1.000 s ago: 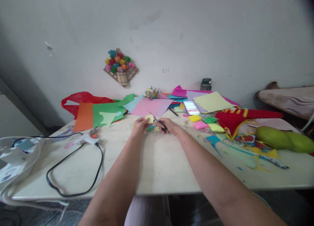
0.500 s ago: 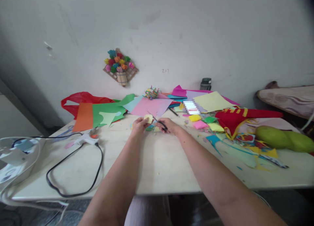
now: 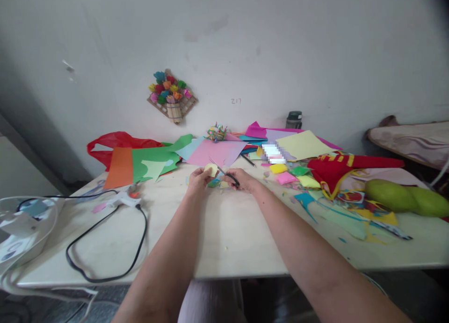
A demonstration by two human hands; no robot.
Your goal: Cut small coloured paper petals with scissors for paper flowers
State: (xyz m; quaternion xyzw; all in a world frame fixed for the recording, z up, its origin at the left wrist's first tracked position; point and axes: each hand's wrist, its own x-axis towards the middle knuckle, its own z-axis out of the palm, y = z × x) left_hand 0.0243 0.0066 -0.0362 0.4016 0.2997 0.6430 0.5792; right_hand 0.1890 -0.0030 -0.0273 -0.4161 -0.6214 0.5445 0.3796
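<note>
My left hand [image 3: 198, 178] pinches a small pale yellow piece of paper [image 3: 211, 169] above the middle of the pale table [image 3: 224, 234]. My right hand [image 3: 242, 179] grips black-handled scissors [image 3: 224, 174], whose blades point up and left into the yellow paper. The two hands are close together, just in front of a pink sheet [image 3: 217, 152]. A few small paper scraps, green and yellow, lie under the hands.
Coloured sheets and cuttings cover the far and right part of the table. A glue gun [image 3: 121, 199] with a black cord [image 3: 105, 248] lies at the left, beside a white object [image 3: 21, 229]. Two green fruits [image 3: 403, 199] rest at the right. A paper flower decoration [image 3: 171, 96] hangs on the wall.
Both hands stay almost in place; the scissors and the yellow paper shift only slightly between frames.
</note>
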